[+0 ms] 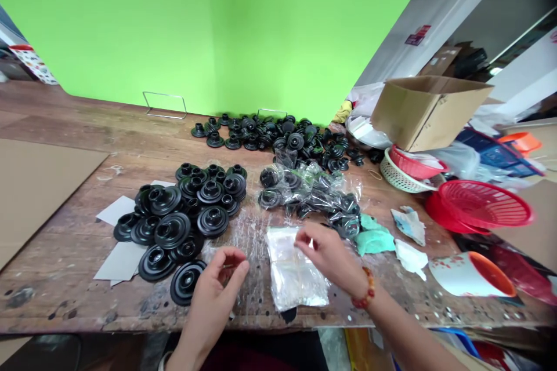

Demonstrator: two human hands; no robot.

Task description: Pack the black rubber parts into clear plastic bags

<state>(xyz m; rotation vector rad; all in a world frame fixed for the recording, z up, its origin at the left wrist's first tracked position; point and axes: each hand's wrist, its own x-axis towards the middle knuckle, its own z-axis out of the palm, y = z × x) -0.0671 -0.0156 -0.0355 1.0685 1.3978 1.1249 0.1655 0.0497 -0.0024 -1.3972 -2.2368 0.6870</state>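
My left hand (220, 284) is held above the table's front part, fingers curled and apart from the thumb, with nothing seen in it. Beside it lies a black ridged disc (188, 282), at the near end of a heap of black discs (172, 231). My right hand (324, 252), with a beaded bracelet, is over the upper right of a stack of clear plastic bags (298, 284). Its thumb and fingertips come together at the bags; whatever they may hold is too small to name. Behind it lie bagged black parts (311, 191) in clear, shiny plastic.
More black parts (278, 133) are piled before the green panel (217, 29). To the right are green cloth (375, 239), red baskets (485, 204), a cardboard box (429, 110) and a white tub (470, 274) on its side. Cardboard (39, 191) lies at left.
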